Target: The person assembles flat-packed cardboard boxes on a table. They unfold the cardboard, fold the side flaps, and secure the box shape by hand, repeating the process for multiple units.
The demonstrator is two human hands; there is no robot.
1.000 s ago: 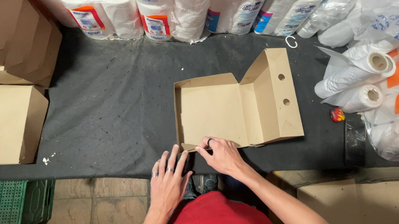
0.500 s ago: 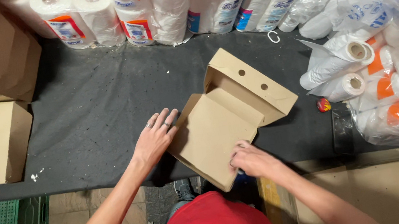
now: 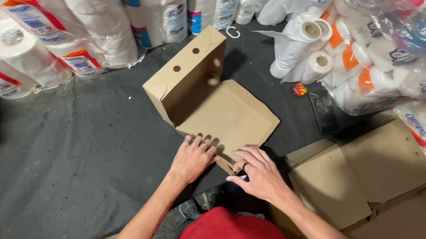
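One unfolded cardboard box (image 3: pixel 210 102) lies on the dark counter (image 3: pixel 69 155), near its front edge. Both hands press its near flap: the left hand (image 3: pixel 192 160) and the right hand (image 3: pixel 256 172) each lie flat with fingers (image 3: pixel 208 150) spread, gripping nothing.

- Brown cardboard box (image 3: pixel 210 100), half folded with a holed flap upright, lies under the fingertips (image 3: pixel 203 148).
- Wrapped white paper-roll packs (image 3: pixel 87 25) with blue and orange labels stand well beyond the fingers.
- Flat brown cartons (image 3: pixel 362 181) lie right of them.
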